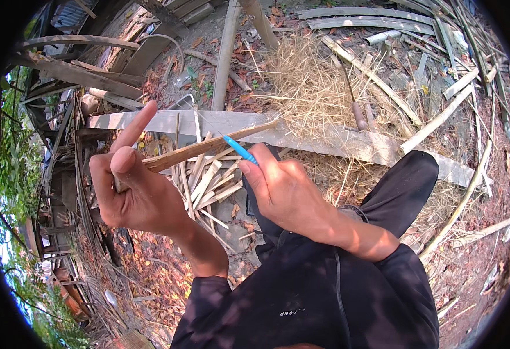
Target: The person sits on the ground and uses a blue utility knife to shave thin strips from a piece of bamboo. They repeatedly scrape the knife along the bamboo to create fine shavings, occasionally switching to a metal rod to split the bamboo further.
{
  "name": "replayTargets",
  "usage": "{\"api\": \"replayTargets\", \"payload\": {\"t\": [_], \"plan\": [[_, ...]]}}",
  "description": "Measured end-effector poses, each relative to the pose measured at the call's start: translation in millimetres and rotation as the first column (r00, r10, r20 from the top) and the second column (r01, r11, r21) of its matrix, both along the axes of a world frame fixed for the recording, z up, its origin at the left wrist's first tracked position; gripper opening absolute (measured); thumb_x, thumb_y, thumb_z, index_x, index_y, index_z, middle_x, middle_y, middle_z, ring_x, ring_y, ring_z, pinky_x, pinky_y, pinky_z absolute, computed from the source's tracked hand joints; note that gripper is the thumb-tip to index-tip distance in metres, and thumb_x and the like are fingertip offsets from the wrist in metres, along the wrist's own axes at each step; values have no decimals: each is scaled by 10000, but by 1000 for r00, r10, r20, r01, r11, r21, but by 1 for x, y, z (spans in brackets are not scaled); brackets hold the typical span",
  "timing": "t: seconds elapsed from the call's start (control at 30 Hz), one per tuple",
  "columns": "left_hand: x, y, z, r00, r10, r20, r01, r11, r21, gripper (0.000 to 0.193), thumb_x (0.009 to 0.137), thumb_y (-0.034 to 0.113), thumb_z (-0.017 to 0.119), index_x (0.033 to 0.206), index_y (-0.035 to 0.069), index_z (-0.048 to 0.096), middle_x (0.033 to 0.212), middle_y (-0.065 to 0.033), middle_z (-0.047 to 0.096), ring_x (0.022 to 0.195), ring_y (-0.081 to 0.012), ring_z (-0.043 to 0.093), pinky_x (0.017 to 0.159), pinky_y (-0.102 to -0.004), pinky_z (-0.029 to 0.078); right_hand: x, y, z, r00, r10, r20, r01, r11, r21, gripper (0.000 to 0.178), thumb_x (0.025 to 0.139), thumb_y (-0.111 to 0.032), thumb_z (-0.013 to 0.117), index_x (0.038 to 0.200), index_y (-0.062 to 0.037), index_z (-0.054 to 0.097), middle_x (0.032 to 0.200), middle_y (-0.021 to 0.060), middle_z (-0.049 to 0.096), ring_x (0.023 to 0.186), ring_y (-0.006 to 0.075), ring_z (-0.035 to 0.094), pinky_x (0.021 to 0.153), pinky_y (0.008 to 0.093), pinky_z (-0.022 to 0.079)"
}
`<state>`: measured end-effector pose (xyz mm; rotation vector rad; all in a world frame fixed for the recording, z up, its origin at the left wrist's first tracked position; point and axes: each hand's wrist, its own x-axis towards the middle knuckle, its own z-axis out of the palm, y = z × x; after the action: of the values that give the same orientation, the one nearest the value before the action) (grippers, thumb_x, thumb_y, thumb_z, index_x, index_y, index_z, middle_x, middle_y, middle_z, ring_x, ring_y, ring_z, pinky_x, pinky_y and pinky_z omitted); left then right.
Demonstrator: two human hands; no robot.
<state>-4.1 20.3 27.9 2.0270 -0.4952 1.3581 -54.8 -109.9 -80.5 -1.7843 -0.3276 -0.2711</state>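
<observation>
My left hand (136, 180) is closed around one end of a split wooden stick (205, 148), its index finger stretched out along the far side. The stick slants up to the right, its far end lying over a long grey plank (330, 139). In my right hand (292, 195) is a slim blue-handled tool (240, 150), gripped with the thumb along it. The tool's blue end points up and left, close to the stick; whether it touches cannot be made out. Any working part is too thin to see clearly. Below the stick lies a pile of split wood strips (208, 183).
Dry straw (307, 87) is heaped beyond the plank. A thin curved blade with a wooden handle (359, 116) stands beside it. Long bamboo strips (441, 119) lie at the right. Stacked boards (74, 75) fill the far left. My black-clad knee (409, 177) is near the plank.
</observation>
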Motion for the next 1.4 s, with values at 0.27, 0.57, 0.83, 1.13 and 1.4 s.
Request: {"api": "replayTargets", "payload": {"t": [0.27, 0.57, 0.83, 1.13, 1.4], "plan": [[8, 0, 2, 996, 87, 18, -88, 994, 65, 517, 994, 339, 429, 672, -44, 560, 776, -86, 713, 500, 1, 290, 461, -195, 226, 15, 11, -23, 995, -90, 54, 99, 976, -197, 197, 939, -167, 510, 908, 15, 440, 472, 189, 474, 452, 409, 519, 410, 472, 401], [7, -1, -1, 997, 69, 42, -71, 996, 47, 558, 976, 423, 429, 689, -15, 618, 713, -54, 700, 454, 20, 327, 403, -176, 229, 39, -44, -214, 930, -308, -201, 117, 765, -633, 309, 957, -271, 442, 914, 20, 534, 571, 197, 587, 592, 375, 637, 535, 447, 532], [6, 3, -2, 999, 41, -24, -40, 998, 44, 505, 1005, 375, 358, 648, 28, 440, 707, -143, 680, 566, -81, 603, 460, -187, 396, 25, -35, -82, 986, -1, -166, -1, 1000, -9, 280, 969, -248, 449, 922, 24, 496, 547, 236, 523, 549, 458, 526, 493, 500, 378], [11, -8, 3, 985, -148, -91, 124, 966, -226, 608, 961, 564, 231, 624, 65, 311, 992, -287, 645, 518, -68, 555, 429, -165, 400, 1, -15, 60, 991, 120, 58, -119, 993, -21, 160, 925, -104, 525, 929, 42, 461, 560, 159, 479, 453, 358, 503, 432, 411, 376], [3, -12, 8, 971, 213, -108, -224, 969, -107, 590, 995, 470, 313, 619, 22, 385, 1073, -149, 672, 526, 5, 337, 440, -160, 256, 2, -6, 51, 993, 108, -50, -112, 990, -89, 221, 939, -159, 509, 886, 51, 466, 490, 195, 498, 438, 390, 528, 401, 450, 393]]}}
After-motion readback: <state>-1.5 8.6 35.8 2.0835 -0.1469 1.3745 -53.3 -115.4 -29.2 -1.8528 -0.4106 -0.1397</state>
